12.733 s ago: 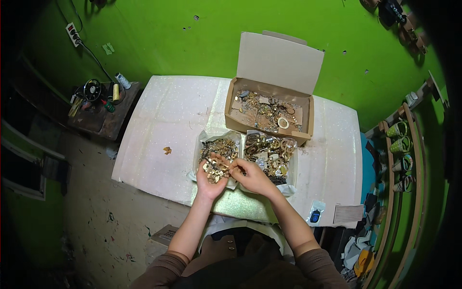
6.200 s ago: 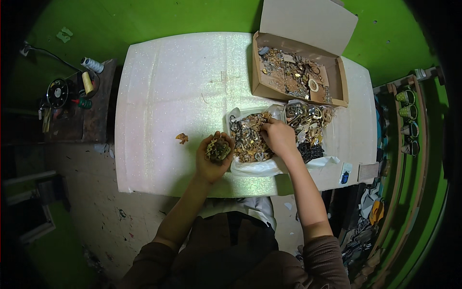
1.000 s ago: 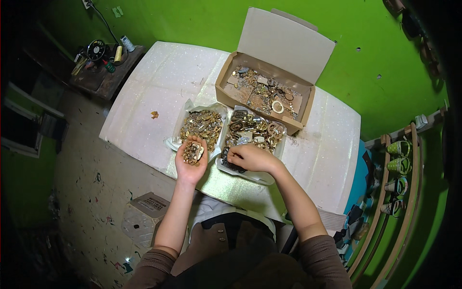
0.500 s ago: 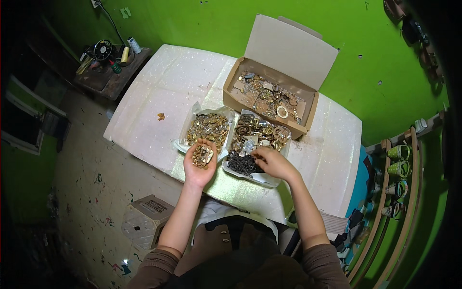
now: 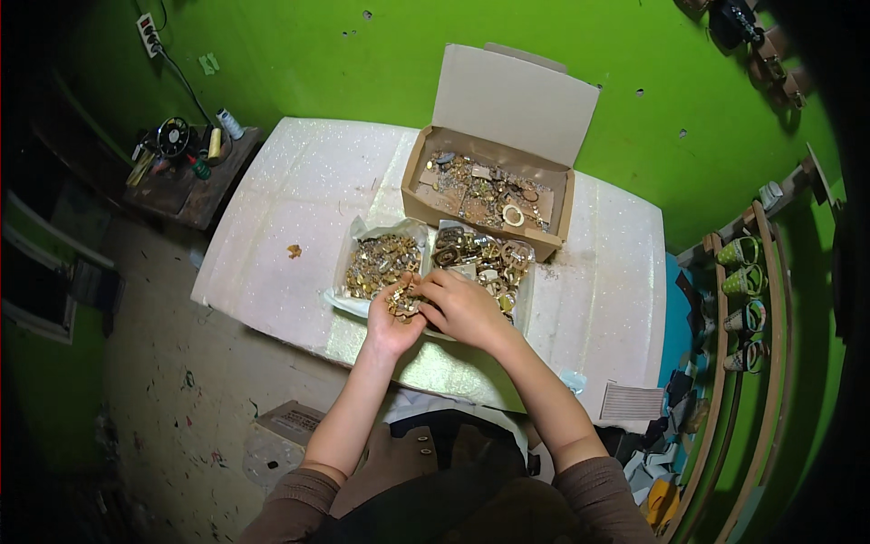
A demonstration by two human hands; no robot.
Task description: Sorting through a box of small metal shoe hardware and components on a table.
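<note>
White desk (image 5: 290, 195) mid-frame, green wall (image 5: 362, 63) above, left hand (image 5: 391, 319) cupping brass bits (image 5: 401, 306), right hand (image 5: 462, 306) fingers seemingly pinched over them, speckled floor (image 5: 172, 399) lower left.

Both hands (image 5: 435, 313) over brass fittings (image 5: 403, 306) beside open cardboard box (image 5: 489, 186)

Bare tabletop (image 5: 299, 195) left (cardboard box (image 5: 489, 186) ahead)
</note>
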